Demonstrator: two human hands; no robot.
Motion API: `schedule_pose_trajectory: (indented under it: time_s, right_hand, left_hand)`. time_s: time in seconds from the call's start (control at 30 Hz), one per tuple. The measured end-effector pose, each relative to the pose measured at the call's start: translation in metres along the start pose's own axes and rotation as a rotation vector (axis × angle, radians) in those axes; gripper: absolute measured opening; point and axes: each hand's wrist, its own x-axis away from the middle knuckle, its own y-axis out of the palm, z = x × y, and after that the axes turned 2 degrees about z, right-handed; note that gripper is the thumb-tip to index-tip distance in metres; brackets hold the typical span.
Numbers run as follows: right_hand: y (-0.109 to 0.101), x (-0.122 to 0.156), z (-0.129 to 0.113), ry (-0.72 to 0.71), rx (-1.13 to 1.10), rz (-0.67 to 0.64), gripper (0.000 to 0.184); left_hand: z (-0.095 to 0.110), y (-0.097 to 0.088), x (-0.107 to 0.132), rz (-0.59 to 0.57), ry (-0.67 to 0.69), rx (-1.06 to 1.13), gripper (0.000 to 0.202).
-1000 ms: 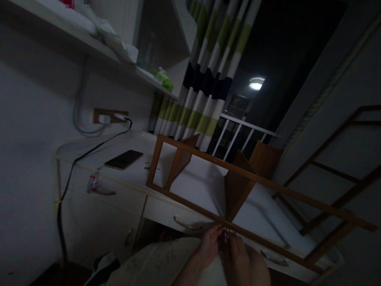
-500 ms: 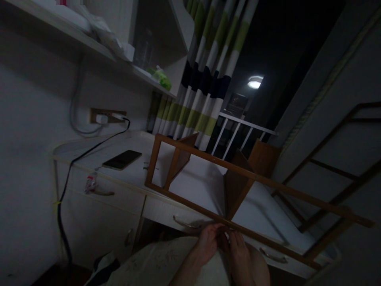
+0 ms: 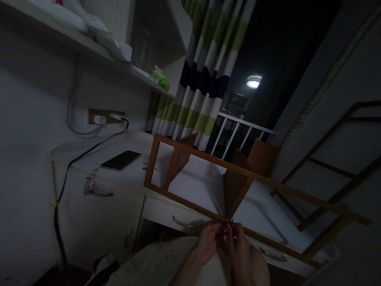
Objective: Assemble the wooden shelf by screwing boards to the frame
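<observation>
A long brown wooden frame (image 3: 208, 159) with upright divider panels lies across the white desk (image 3: 193, 186). Both hands meet at its near rail, just below the middle divider (image 3: 235, 190). My left hand (image 3: 208, 243) has its fingers curled and pinched at the rail. My right hand (image 3: 236, 248) is pressed close beside it, fingers also pinched together. Something small and pale seems to sit between the fingertips; the dim light hides what it is.
A dark phone (image 3: 120, 160) lies on the desk's left part, with small screws (image 3: 147, 166) near it. A black cable (image 3: 89, 153) runs from a wall socket (image 3: 102, 117). Drawer handles (image 3: 184, 224) face me. A striped curtain (image 3: 205, 79) and white railing (image 3: 238, 135) stand behind.
The hands have stayed at the near rail, shifting slightly upward toward it. The view has drifted a little; the frame has not moved on the desk.
</observation>
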Motion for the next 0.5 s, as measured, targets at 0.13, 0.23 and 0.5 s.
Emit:
schedule_pose_trajectory:
  time_s: [0.13, 0.23, 0.5]
  right_hand:
    - [0.000, -0.002, 0.003, 0.036, -0.214, 0.063, 0.026]
    - [-0.002, -0.005, 0.003, 0.057, -0.329, 0.037, 0.027]
    - [-0.011, -0.008, 0.008, 0.134, -0.368, 0.099, 0.035]
  left_hand:
    - [0.001, 0.004, 0.002, -0.045, 0.011, -0.015, 0.027]
    - [0.001, 0.005, 0.003, -0.085, 0.037, -0.028, 0.028]
    - [-0.002, -0.004, 0.002, -0.004, 0.020, 0.003, 0.026]
